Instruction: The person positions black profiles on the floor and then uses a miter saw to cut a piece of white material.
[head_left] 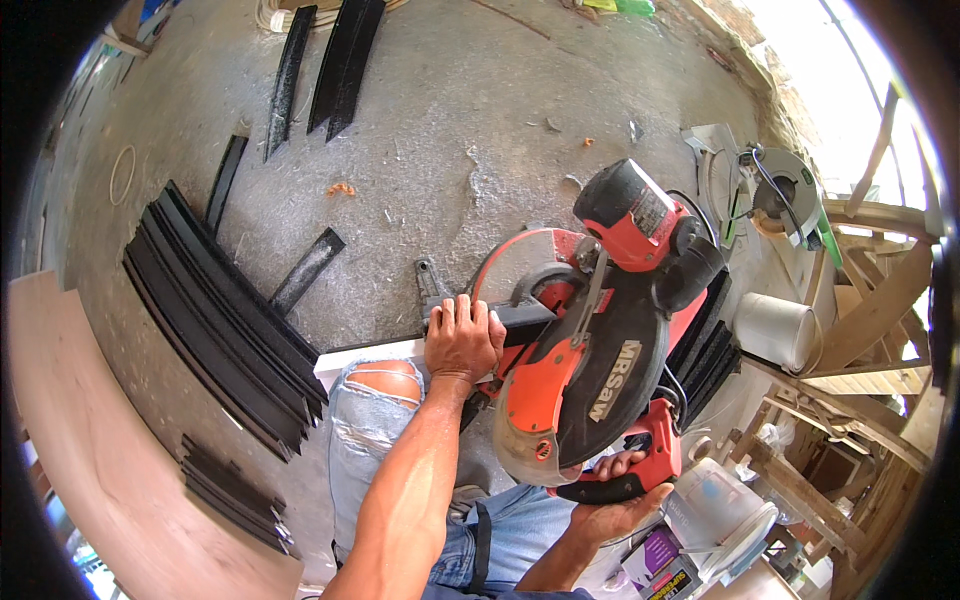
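Observation:
A red and black miter saw (610,370) stands on the floor in front of me, its round dark guard facing up. My right hand (620,500) is wrapped round the saw's red and black handle (655,455). At the saw's left side, my left hand (463,335) is closed over a long strip with a white face and dark edge (372,354). That strip reaches left above my bare knee. Just right of my left hand, a black length (525,322) runs under the saw head; whether it belongs to the strip cannot be told. The blade's cutting edge is hidden.
Long black strips (215,310) lie stacked on the left, with shorter ones (235,495) nearer me. More black strips (345,65) lie far ahead. A pale board (110,440) curves along the left. Buckets (775,330), a second power saw (785,195) and timber frames (880,300) stand right.

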